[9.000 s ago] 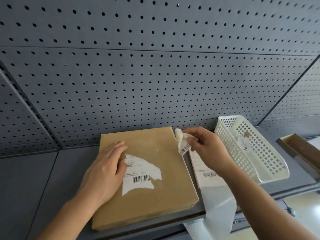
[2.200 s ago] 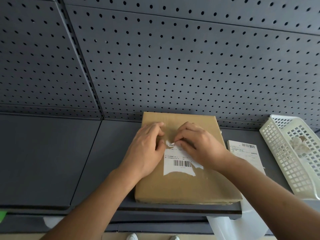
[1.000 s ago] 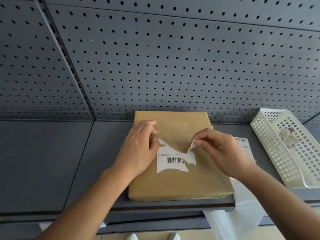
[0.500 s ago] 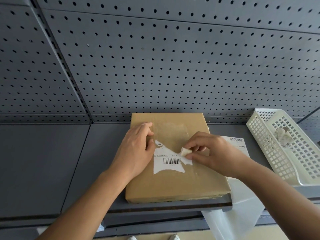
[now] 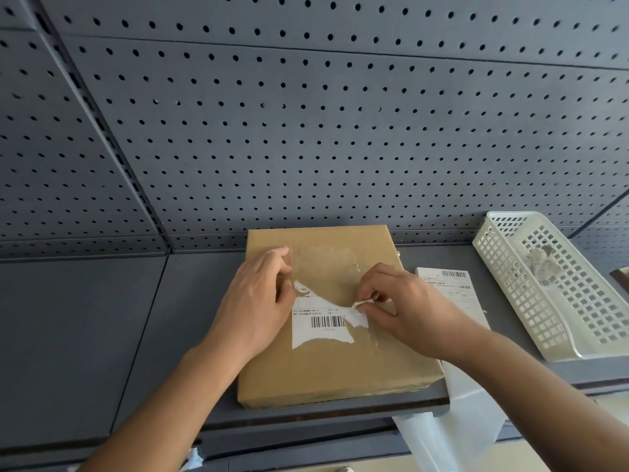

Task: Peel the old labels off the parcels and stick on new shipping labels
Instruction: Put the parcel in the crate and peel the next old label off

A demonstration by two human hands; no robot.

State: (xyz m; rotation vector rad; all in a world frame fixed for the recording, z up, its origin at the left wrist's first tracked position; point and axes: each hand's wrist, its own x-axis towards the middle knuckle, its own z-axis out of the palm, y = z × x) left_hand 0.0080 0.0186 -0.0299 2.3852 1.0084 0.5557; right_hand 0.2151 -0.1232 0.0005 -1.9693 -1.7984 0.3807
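Grey pegboard backs the dark shelf where the parcel lies flat, its long axis running away from the person. On its left side the left hand presses bent fingers onto the cardboard beside the torn old label. The remnant stretches rightward to the right hand, whose thumb and forefinger pinch its curled right edge, so the peel probably runs leftward. Just right lies the new label, then a white basket of scraps, nothing obstructing.
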